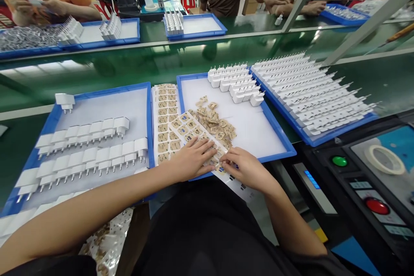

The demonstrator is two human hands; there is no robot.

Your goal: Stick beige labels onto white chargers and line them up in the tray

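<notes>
Left hand [191, 158] flat, fingers spread, pressing label sheet [190, 131] at lower centre of frame. Right hand [247, 168] pinching sheet's near edge. Sheet overlaps front rim of middle blue tray [274, 136]; loose label scraps [215, 120] just beyond. White plug adapters [87, 146] at left.

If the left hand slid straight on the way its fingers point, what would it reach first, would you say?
The left hand lies on a label sheet, fingers pointing right and slightly away. It would probably meet the right hand fingertips first, or just beyond them the pile of loose labels.
</notes>
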